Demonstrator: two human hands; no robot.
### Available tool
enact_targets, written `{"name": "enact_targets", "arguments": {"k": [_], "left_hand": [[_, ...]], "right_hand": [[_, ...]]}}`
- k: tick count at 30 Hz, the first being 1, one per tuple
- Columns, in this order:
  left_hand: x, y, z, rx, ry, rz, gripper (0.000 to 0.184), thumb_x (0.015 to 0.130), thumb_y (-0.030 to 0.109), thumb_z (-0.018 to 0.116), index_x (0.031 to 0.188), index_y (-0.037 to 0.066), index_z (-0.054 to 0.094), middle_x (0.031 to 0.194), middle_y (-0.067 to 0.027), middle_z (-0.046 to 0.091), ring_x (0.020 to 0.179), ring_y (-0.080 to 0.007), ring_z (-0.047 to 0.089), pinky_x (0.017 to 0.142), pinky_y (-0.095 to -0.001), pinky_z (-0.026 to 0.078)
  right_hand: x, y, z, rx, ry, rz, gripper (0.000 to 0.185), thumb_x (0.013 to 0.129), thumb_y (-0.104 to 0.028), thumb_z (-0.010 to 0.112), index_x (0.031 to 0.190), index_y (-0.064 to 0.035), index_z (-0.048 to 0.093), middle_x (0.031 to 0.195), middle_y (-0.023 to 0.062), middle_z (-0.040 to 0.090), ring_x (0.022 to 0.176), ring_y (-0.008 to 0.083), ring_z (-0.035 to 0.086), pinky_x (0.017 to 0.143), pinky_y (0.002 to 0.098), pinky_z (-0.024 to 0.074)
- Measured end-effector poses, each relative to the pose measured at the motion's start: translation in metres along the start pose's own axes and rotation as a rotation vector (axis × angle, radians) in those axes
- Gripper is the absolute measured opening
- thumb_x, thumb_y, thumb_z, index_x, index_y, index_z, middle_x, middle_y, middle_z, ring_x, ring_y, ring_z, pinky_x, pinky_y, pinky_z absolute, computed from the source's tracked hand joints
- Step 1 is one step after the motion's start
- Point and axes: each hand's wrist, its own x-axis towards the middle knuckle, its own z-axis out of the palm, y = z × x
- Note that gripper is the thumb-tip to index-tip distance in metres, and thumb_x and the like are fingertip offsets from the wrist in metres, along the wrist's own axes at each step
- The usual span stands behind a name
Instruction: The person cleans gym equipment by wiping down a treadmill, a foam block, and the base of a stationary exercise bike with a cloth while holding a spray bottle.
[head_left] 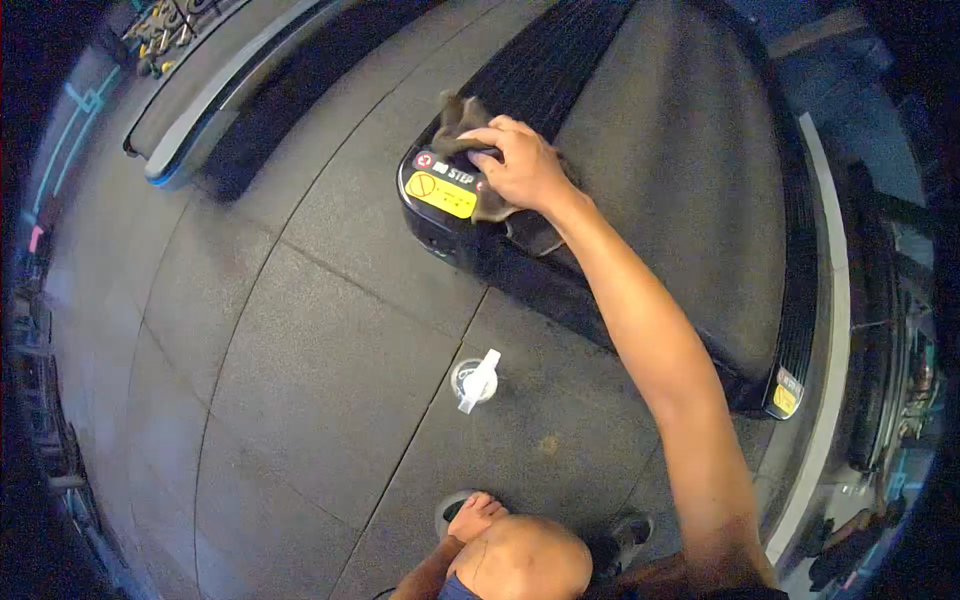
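My right hand is closed on a brown cloth, pressed against the front end of a treadmill's black side rail. Folds of the cloth spread out on both sides of my fingers and cover part of a "NO STEP" label. A yellow warning sticker shows just below it. My left hand rests low beside my bent knee, its fingers curled together with nothing visible in them. Between me and the treadmill, a spray bottle with a white trigger head stands on the floor.
The treadmill's belt stretches away to the right of the rail. Its other rail end carries a similar label. Another treadmill stands at upper left. Dark floor mats with seams lie between them.
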Motion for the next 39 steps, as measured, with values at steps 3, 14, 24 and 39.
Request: {"name": "enact_targets", "arguments": {"k": [3, 14, 24, 39], "left_hand": [[0.006, 0.005, -0.012, 0.078, 0.073, 0.04, 0.019, 0.082, 0.028, 0.058, 0.091, 0.013, 0.065, 0.091, -0.0019, 0.062, 0.099, -0.0233, 0.053, 0.095, -0.039, 0.042], [0.008, 0.014, -0.017, 0.04, 0.139, 0.004, 0.019, 0.079, 0.025, 0.067, 0.086, 0.008, 0.068, 0.087, -0.0073, 0.066, 0.1, -0.027, 0.056, 0.098, -0.0424, 0.043], [0.07, 0.091, -0.117, -0.008, 0.632, 0.241, 0.052, 0.076, 0.028, 0.077, 0.12, 0.007, 0.059, 0.12, -0.0205, 0.056, 0.112, -0.0351, 0.054, 0.092, -0.0467, 0.047], [0.311, 0.303, -0.259, -0.226, 0.063, 0.253, 0.059, 0.065, 0.035, 0.09, 0.108, 0.0, 0.069, 0.094, -0.016, 0.072, 0.095, -0.0259, 0.069, 0.087, -0.0361, 0.052]], "right_hand": [[-0.006, -0.016, -0.036, 0.673, -0.114, 0.314, 0.034, 0.096, -0.024, 0.064, 0.12, -0.0003, 0.066, 0.102, 0.0066, 0.07, 0.096, 0.0154, 0.062, 0.089, 0.03, 0.0472], [-0.151, -0.121, -0.154, 0.474, 0.482, 0.088, 0.023, 0.095, -0.023, 0.065, 0.096, -0.0002, 0.068, 0.077, 0.0151, 0.07, 0.068, 0.0163, 0.066, 0.065, 0.0323, 0.0515], [-0.264, -0.113, -0.251, 0.235, -0.386, 0.081, 0.046, 0.079, -0.016, 0.071, 0.118, 0.0014, 0.055, 0.105, 0.0232, 0.064, 0.106, 0.0398, 0.062, 0.09, 0.043, 0.0496], [-0.465, -0.06, -0.233, 1.131, 0.577, 0.702, 0.05, 0.081, -0.007, 0.07, 0.127, -0.0033, 0.049, 0.129, 0.0128, 0.053, 0.119, 0.0196, 0.053, 0.098, 0.0373, 0.0486]]}}
